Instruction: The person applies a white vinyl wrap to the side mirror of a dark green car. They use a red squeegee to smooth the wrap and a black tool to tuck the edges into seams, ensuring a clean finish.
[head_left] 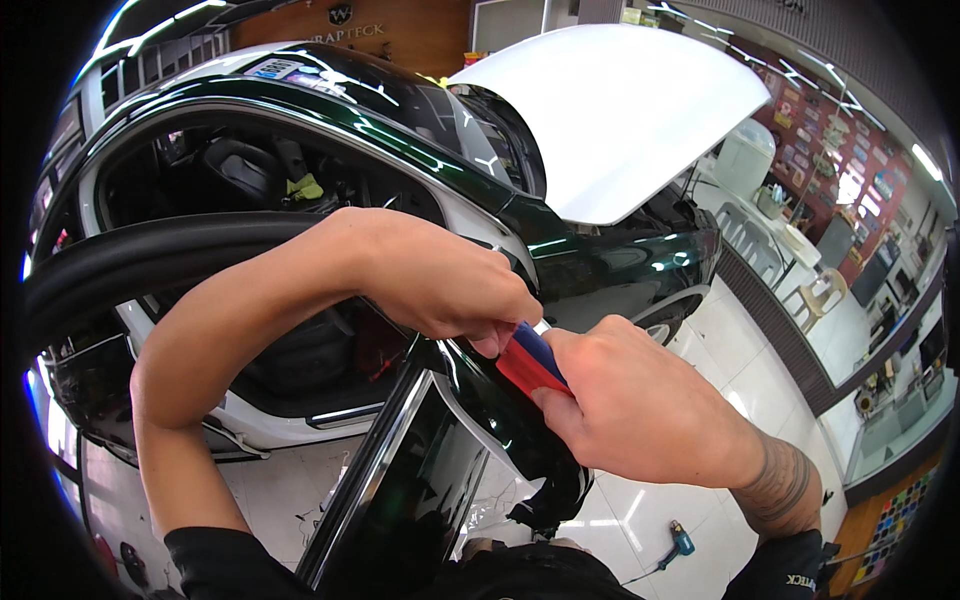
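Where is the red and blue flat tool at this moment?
In the head view, the red and blue flat tool is right of centre, in the bare right hand, its far end close beside the bare left hand.

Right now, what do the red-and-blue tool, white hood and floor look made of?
Red-and-blue tool: probably plastic, smooth satin; solid colours.
White hood: likely painted or film-covered metal; smooth, curved panel, coating unclear.
Floor: likely ceramic or stone tile, glossy; visible joints, mirrored lights.

From here I see open room over the tiled floor (745,345), right of the right hand (640,400). Ahead of it the green fender (610,270) blocks passage; below the left hand (450,275), the car door (400,480) does.
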